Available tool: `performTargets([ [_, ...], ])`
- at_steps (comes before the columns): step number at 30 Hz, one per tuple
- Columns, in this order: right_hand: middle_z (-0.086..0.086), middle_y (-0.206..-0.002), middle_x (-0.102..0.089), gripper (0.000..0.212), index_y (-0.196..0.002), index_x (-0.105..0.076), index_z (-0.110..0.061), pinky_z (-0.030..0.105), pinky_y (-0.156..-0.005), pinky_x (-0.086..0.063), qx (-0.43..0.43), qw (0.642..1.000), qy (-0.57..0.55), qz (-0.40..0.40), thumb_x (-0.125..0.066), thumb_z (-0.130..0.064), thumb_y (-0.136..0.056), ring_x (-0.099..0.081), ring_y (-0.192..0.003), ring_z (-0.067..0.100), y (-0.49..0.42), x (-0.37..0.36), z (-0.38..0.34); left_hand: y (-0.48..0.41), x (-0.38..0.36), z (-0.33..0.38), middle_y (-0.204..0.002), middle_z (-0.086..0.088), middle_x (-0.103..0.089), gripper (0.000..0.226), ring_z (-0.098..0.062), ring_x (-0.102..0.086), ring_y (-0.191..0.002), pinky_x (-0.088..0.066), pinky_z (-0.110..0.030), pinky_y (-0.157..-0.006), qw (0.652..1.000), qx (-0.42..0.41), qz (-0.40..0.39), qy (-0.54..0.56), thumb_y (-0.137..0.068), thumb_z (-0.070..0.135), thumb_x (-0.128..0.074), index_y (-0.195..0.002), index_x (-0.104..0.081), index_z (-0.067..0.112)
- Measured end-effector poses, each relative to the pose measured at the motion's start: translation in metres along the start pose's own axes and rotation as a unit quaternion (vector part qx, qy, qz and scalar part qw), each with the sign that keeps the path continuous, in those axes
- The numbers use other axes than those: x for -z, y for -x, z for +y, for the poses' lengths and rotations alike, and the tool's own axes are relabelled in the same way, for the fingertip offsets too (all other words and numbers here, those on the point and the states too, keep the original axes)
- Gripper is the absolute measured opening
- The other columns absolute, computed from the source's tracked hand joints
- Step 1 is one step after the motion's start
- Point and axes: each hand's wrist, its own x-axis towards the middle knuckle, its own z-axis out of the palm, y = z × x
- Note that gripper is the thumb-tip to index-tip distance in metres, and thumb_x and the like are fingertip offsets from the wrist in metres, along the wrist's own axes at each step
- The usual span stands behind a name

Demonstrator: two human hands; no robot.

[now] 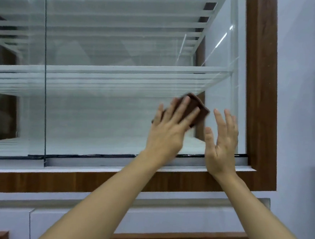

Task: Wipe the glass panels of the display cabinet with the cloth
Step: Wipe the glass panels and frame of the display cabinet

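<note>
A brown folded cloth [197,103] lies flat against the right glass panel [116,116] of the display cabinet. My left hand [171,127] presses on the cloth with straight, spread fingers, low on the panel near its right side. Just to its right, my right hand [221,140] is flat with straight fingers against or just in front of the same glass, near the brown wooden frame [261,89]. It holds nothing. A second glass panel [14,72] sits to the left, past a dark vertical seam.
White glass shelves [107,78] sit behind the panels. A dark sliding track [94,156] runs along the panels' bottom edge above a white ledge. White drawers [89,223] with wood trim are below. A white wall [299,110] is to the right of the frame.
</note>
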Motion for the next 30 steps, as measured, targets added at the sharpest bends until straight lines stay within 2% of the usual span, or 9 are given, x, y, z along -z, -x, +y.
performTargets([
  [4,0.005,-0.163,-0.026,0.055,-0.152,-0.036,-0.030,0.059,-0.121,-0.005,0.063,0.981,0.183,-0.022,-0.032,-0.050,-0.101,-0.011,-0.154,0.026,-0.042,-0.013,-0.013,-0.070,0.022,-0.056,-0.168,-0.008,-0.009,0.054,-0.031,-0.002,-0.155,0.008,-0.050,-0.121,0.991,0.127,0.038,0.015,-0.106,0.034,-0.035,-0.158,-0.025,0.029],
  [9,0.005,-0.166,-0.018,0.056,-0.154,-0.031,-0.031,0.057,-0.121,0.003,0.062,0.976,0.202,-0.049,-0.036,-0.049,-0.101,-0.007,-0.155,0.028,-0.163,-0.023,-0.054,-0.197,0.070,-0.137,-0.169,-0.007,0.002,0.055,-0.031,0.005,-0.155,0.006,-0.049,-0.123,0.978,0.203,0.033,0.026,-0.107,0.036,-0.030,-0.160,-0.016,0.030],
  [13,0.006,-0.168,-0.010,0.059,-0.157,-0.022,-0.032,0.058,-0.121,0.004,0.021,0.978,0.199,-0.056,-0.036,-0.048,-0.102,0.000,-0.155,0.028,-0.258,-0.018,-0.082,-0.271,0.093,-0.187,-0.168,-0.010,-0.005,0.054,-0.032,-0.002,-0.155,-0.001,-0.049,-0.123,0.981,0.191,0.044,0.013,-0.107,0.036,-0.030,-0.159,-0.020,0.028],
  [16,0.005,-0.169,-0.006,0.061,-0.159,-0.019,-0.031,0.058,-0.122,0.004,-0.024,0.980,0.189,-0.057,-0.035,-0.049,-0.102,0.002,-0.156,0.028,-0.303,-0.013,-0.103,-0.270,0.090,-0.183,-0.164,-0.016,-0.021,0.051,-0.035,-0.018,-0.152,-0.015,-0.053,-0.122,0.992,0.104,0.071,-0.028,-0.107,0.032,-0.037,-0.157,-0.032,0.023],
  [18,0.005,-0.169,-0.005,0.062,-0.159,-0.017,-0.031,0.058,-0.121,0.004,-0.046,0.978,0.193,-0.062,-0.033,-0.049,-0.102,0.002,-0.156,0.028,-0.311,-0.013,-0.111,-0.236,0.084,-0.175,-0.161,-0.016,-0.030,0.052,-0.036,-0.026,-0.150,-0.025,-0.053,-0.120,0.996,-0.073,0.041,-0.035,-0.104,0.029,-0.047,-0.154,-0.038,0.021],
  [20,0.005,-0.169,-0.005,0.063,-0.159,-0.017,-0.030,0.060,-0.122,0.001,-0.074,0.975,0.198,-0.068,-0.034,-0.049,-0.102,0.002,-0.155,0.029,-0.302,-0.013,-0.114,-0.201,0.083,-0.178,-0.161,-0.010,-0.032,0.057,-0.030,-0.029,-0.150,-0.026,-0.049,-0.119,0.964,-0.262,-0.024,-0.046,-0.099,0.028,-0.054,-0.154,-0.038,0.023],
  [22,0.005,-0.169,-0.002,0.064,-0.159,-0.016,-0.030,0.060,-0.122,0.001,-0.094,0.970,0.201,-0.100,-0.035,-0.049,-0.102,0.005,-0.155,0.029,-0.286,-0.009,-0.115,-0.199,0.089,-0.192,-0.162,-0.005,-0.032,0.058,-0.026,-0.030,-0.150,-0.025,-0.047,-0.120,0.947,-0.312,-0.059,-0.051,-0.099,0.028,-0.054,-0.154,-0.037,0.026],
  [27,0.003,-0.169,-0.001,0.065,-0.158,-0.017,-0.033,0.052,-0.123,0.002,-0.088,0.959,0.203,-0.176,-0.043,-0.048,-0.101,0.007,-0.155,0.027,-0.287,0.010,-0.118,-0.315,0.114,-0.210,-0.162,-0.014,-0.030,0.049,-0.033,-0.026,-0.150,-0.018,-0.051,-0.121,1.000,0.005,0.022,-0.016,-0.107,0.029,-0.044,-0.154,-0.038,0.022],
  [30,0.003,-0.169,-0.004,0.064,-0.158,-0.019,-0.032,0.051,-0.124,-0.002,-0.085,0.956,0.197,-0.198,-0.049,-0.041,-0.102,0.005,-0.156,0.026,-0.295,0.021,-0.123,-0.340,0.112,-0.193,-0.162,-0.017,-0.026,0.049,-0.036,-0.021,-0.151,-0.017,-0.051,-0.122,0.997,0.059,0.033,0.030,-0.107,0.024,-0.044,-0.155,-0.036,0.017],
])
